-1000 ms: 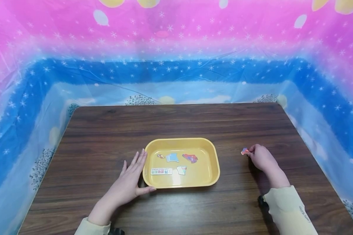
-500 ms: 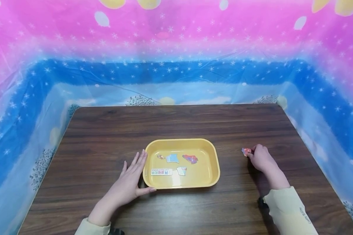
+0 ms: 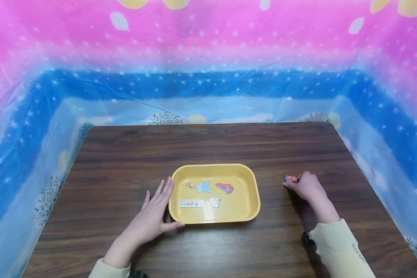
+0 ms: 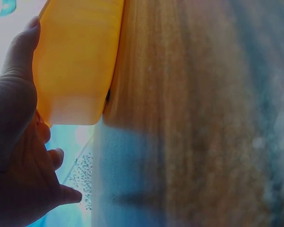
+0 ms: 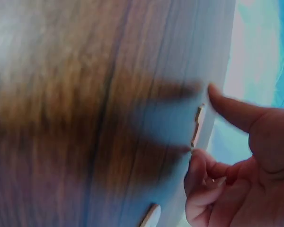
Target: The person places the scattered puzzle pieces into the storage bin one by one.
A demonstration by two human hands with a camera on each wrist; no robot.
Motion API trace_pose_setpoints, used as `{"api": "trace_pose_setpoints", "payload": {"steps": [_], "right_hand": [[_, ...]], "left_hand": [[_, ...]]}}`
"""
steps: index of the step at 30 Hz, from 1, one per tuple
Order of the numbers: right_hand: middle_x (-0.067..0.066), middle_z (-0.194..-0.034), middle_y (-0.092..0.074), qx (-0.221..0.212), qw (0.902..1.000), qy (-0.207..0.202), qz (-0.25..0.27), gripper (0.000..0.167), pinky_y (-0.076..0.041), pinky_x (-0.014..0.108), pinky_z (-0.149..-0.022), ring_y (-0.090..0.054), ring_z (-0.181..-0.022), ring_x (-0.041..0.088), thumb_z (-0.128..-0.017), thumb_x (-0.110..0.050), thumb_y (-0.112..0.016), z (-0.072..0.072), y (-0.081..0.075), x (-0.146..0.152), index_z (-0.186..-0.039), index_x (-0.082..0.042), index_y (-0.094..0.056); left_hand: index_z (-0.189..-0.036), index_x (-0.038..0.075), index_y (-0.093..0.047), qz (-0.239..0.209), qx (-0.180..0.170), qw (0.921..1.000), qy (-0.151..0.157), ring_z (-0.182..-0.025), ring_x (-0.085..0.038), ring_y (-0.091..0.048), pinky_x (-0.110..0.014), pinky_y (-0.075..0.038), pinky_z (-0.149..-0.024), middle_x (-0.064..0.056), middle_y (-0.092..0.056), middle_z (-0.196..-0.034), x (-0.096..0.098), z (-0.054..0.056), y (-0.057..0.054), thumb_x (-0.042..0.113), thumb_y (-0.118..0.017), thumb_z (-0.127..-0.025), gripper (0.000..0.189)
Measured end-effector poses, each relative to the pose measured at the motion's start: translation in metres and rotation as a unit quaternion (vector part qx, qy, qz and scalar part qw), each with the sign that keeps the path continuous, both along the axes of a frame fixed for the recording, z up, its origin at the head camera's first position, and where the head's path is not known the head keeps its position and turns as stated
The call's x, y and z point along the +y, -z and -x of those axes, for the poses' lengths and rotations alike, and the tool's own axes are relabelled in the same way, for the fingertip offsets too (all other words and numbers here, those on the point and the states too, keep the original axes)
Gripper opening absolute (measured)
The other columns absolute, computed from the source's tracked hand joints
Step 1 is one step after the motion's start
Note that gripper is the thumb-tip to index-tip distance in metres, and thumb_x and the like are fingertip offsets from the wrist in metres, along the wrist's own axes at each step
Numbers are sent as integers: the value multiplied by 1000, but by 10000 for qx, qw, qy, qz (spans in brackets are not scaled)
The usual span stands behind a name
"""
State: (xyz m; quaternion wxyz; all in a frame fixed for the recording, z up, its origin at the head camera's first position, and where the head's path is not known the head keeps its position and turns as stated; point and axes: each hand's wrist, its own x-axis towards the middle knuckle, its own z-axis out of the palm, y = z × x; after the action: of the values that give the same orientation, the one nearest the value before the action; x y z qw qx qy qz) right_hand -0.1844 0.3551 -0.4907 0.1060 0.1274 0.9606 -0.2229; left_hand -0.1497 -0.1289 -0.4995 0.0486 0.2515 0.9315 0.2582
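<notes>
My left hand (image 3: 149,216) rests with straight fingers along the left end of a yellow plastic tray (image 3: 213,165). Its thumb lies at the near left corner; the left wrist view shows the tray's outer wall (image 4: 78,61) beside the thumb. Right of the tray, my right hand (image 3: 309,187) is at a small flat printed cutout (image 3: 290,178), red and purple with an irregular edge. In the right wrist view the cutout (image 5: 197,125) shows edge-on, close over the table. A fingertip touches one end, while the thumb (image 5: 232,109) stands apart from it.
Several flat pieces lie in the tray: a lettered strip (image 3: 191,203), a blue piece (image 3: 204,187), a red-purple piece (image 3: 225,188) and smaller ones. Another pale-faced piece (image 5: 152,216) lies low in the right wrist view. The dark wooden table (image 3: 125,154) is surrounded by printed cloth.
My right thumb has come away from the cutout, which has turned slightly, and the hand stays in about the same spot. The left hand and tray have not moved.
</notes>
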Motion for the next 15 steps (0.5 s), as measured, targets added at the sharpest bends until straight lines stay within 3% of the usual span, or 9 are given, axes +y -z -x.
{"api": "trace_pose_setpoints", "payload": {"steps": [3, 6, 9, 15], "right_hand": [[6, -67, -43, 30, 9997, 199, -103, 49, -39, 36, -58, -44, -68, 26, -93, -41, -71, 0, 1, -2, -65, -9, -45], [23, -89, -54, 41, 9994, 349, -43, 44, -47, 47, -73, -51, -87, 38, -93, -37, -71, 1, 2, -1, -88, 4, -55], [30, -103, -55, 73, 9994, 315, 81, 45, -47, 53, -82, -53, -95, 42, -95, -30, -69, 4, 2, 1, -108, 10, -52], [26, -101, -55, -15, 9997, 240, 97, 36, -47, 49, -79, -52, -91, 38, -97, -24, -68, 7, 3, 2, -105, 9, -54]], "left_hand": [[-164, 5, -13, 16, -9, 10000, 14, -154, -40, -11, -77, -11, -112, -16, -12, -169, 0, -1, 0, 61, -77, -81, 119], [-164, 5, -13, 6, -29, 10000, 27, -154, -40, -11, -77, -11, -112, -17, -12, -169, 0, -1, 1, 62, -76, -81, 119], [-164, 5, -13, -11, -32, 10000, 13, -154, -40, -11, -77, -11, -112, -17, -12, -169, 0, -1, 0, 59, -78, -81, 118], [-164, 5, -14, -47, -80, 10000, -2, -155, -39, -10, -77, -10, -112, -17, -12, -169, 0, -1, -2, 54, -82, -80, 118]]}}
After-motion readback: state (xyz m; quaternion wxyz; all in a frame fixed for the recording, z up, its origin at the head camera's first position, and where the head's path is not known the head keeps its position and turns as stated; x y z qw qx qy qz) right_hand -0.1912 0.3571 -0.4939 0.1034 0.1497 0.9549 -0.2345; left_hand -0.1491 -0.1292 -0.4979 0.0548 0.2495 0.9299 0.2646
